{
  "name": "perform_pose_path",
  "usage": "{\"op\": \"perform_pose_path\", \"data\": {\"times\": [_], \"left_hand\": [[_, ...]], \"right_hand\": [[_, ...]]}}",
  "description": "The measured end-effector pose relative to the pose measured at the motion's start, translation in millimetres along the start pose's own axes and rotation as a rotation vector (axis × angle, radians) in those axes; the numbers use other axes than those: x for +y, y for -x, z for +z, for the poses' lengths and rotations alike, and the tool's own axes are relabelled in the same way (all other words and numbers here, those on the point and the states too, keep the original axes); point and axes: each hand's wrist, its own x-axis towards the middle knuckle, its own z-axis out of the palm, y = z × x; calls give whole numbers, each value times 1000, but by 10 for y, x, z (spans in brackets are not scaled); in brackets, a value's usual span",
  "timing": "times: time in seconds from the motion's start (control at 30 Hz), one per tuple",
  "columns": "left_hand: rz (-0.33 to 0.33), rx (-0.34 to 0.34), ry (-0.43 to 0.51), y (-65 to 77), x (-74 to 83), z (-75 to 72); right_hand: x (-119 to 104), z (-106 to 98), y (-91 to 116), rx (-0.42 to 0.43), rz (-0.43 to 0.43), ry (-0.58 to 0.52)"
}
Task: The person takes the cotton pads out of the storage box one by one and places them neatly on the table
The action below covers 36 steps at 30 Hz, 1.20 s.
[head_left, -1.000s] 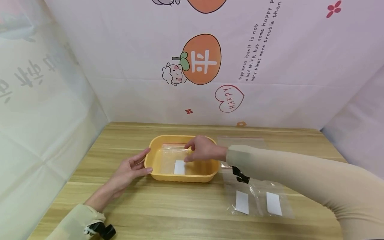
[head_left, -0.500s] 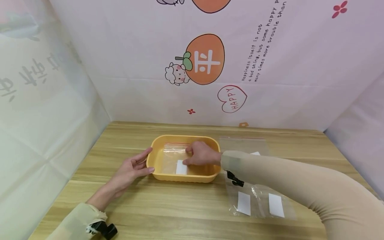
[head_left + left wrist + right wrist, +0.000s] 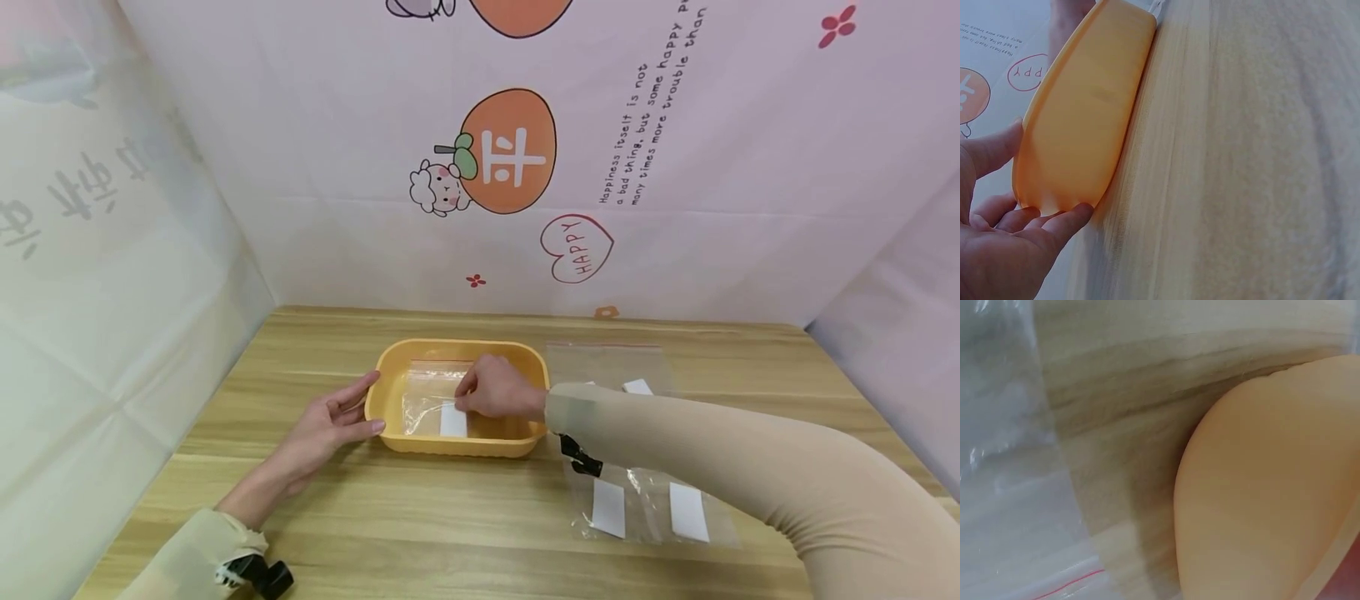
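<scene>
The left hand [image 3: 330,421] is holding the left end of a yellow tray [image 3: 450,447], its fingers grasping the end wall (in the left wrist view, the thumb is lying along the rim side and the other fingertips are pressing lower down). The tray is standing upright on the wooden counter [image 3: 375,525], near its back edge. Inside it, a clear bag [image 3: 427,390] is lying flat toward the left, its red-lined edge facing the backdrop [image 3: 337,258]. The right hand [image 3: 501,387] is reaching in over the tray's right end, its fingers pinching the bag beside the upper right corner of the white label [image 3: 453,421]. To the right of the tray, more clear bags [image 3: 639,525] are resting on the counter, two labels showing at the front; the right sleeve [image 3: 697,433] is crossing above them and partly hiding those behind. Black wrist devices [image 3: 258,575] are hanging at both cuffs.
</scene>
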Motion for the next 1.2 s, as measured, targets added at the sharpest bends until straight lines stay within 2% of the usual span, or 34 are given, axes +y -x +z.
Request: {"op": "perform_pose_path", "data": {"times": [0.17, 0.23, 0.27, 0.37, 0.47, 0.57, 0.63, 0.73, 0.93, 1.2], "left_hand": [[2, 1, -2, 1, -11, 4], [4, 2, -7, 0, -8, 4], [5, 4, -11, 0, -5, 4], [6, 3, -18, -2, 3, 1], [2, 3, -22, -3, 10, -1], [-2, 0, -19, -3, 12, -4], [-2, -3, -13, -3, 11, -5], [-1, -6, -9, -2, 7, 0], [-1, -2, -12, -5, 18, 25], [10, -5, -26, 30, 18, 29]], "right_hand": [[-9, -8, -9, 79, -65, 27], [-17, -21, -14, 108, -62, 1], [-20, -27, -16, 110, -54, -38], [-21, -28, -24, 82, 0, -246], [-12, -17, -37, -6, 31, -496], [-14, -5, -54, -123, 18, -614], [-20, 6, -65, -194, 5, -622], [-28, 17, -68, -240, -11, -576], [-3, -33, -36, -212, -27, -570], [-8, -252, 62, -209, -59, -531]]}}
